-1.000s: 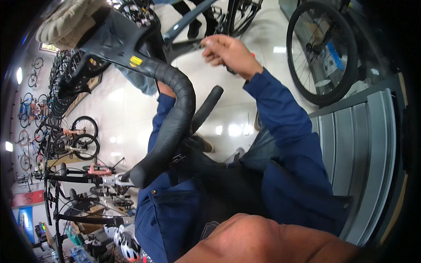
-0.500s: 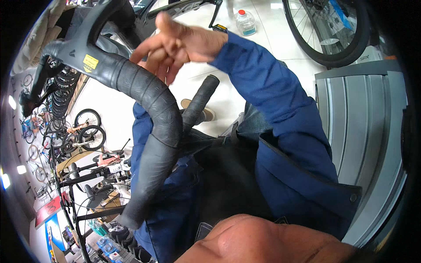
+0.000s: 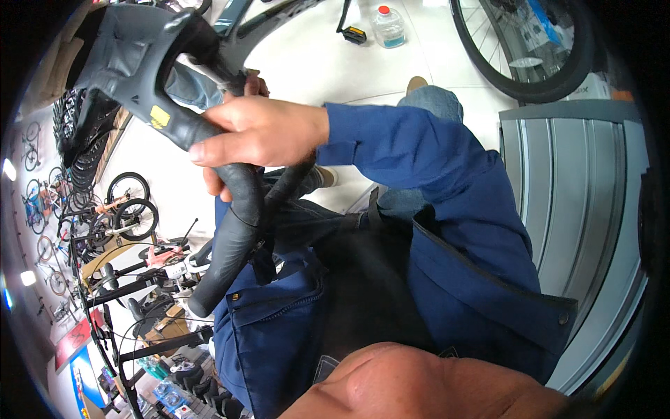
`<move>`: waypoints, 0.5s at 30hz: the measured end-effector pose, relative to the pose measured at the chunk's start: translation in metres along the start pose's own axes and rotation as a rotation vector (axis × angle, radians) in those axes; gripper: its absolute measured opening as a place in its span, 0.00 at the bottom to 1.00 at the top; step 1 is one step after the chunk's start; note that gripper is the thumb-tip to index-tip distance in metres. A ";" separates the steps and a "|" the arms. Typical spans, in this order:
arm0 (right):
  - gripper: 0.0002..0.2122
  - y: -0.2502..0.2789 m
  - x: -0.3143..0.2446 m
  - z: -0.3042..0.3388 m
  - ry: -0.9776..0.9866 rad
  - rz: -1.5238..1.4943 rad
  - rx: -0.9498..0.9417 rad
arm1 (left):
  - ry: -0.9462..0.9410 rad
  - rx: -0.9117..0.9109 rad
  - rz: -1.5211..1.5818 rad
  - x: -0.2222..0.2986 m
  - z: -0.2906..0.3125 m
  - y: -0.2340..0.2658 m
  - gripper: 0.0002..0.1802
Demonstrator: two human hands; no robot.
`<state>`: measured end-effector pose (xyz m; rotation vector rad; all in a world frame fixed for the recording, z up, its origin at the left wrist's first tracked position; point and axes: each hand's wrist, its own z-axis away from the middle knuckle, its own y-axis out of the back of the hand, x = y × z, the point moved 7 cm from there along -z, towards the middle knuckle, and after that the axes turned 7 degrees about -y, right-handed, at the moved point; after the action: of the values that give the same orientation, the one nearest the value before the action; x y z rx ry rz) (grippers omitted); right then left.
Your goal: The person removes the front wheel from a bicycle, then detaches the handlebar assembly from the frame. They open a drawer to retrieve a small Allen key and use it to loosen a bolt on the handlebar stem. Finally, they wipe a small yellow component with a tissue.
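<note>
A black drop handlebar (image 3: 232, 241) wrapped in bar tape takes up the left half of the view, with a yellow sticker (image 3: 160, 116) on its bare upper part. My right hand (image 3: 262, 133) reaches in from the right and closes over the taped bend just below the sticker, thumb across the top. A few fingertips (image 3: 213, 183) curl out from under the bar beside my left sleeve (image 3: 220, 209); whose hand they belong to is unclear. The rest of my left hand is hidden behind the bar. Behind the bar, another small piece of a hand (image 3: 257, 84) shows near the frame.
A clear bottle with a red cap (image 3: 389, 28) stands on the pale floor tiles near a pedal (image 3: 353, 35). A bicycle wheel (image 3: 520, 87) is at the upper right, above a grey ribbed cabinet (image 3: 579, 202). Several parked bicycles (image 3: 129, 202) line the left.
My right hand has come down and left, from raised above the bar with fingers extended to gripping the taped bend. The handlebar has turned and moved slightly in view.
</note>
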<state>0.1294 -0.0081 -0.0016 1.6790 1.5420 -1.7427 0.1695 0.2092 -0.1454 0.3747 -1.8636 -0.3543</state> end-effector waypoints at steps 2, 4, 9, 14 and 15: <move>0.16 -0.002 0.011 -0.003 -0.045 -0.002 0.024 | 0.006 -0.006 0.012 -0.003 0.000 -0.001 0.22; 0.12 -0.002 0.016 0.004 -0.045 -0.084 0.044 | 0.008 -0.013 0.017 -0.008 -0.003 -0.004 0.22; 0.15 0.002 0.034 0.006 -0.183 -0.189 0.105 | 0.014 -0.060 0.059 -0.031 -0.023 -0.032 0.22; 0.12 0.008 0.045 0.001 -0.223 -0.226 0.219 | 0.042 -0.078 0.133 -0.059 -0.058 -0.090 0.22; 0.12 0.010 0.047 -0.001 -0.222 -0.192 0.234 | 0.105 -0.051 0.142 -0.069 -0.063 -0.098 0.22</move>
<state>0.1241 0.0097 -0.0454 1.4107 1.4873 -2.1997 0.2581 0.1461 -0.2261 0.2211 -1.7642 -0.2798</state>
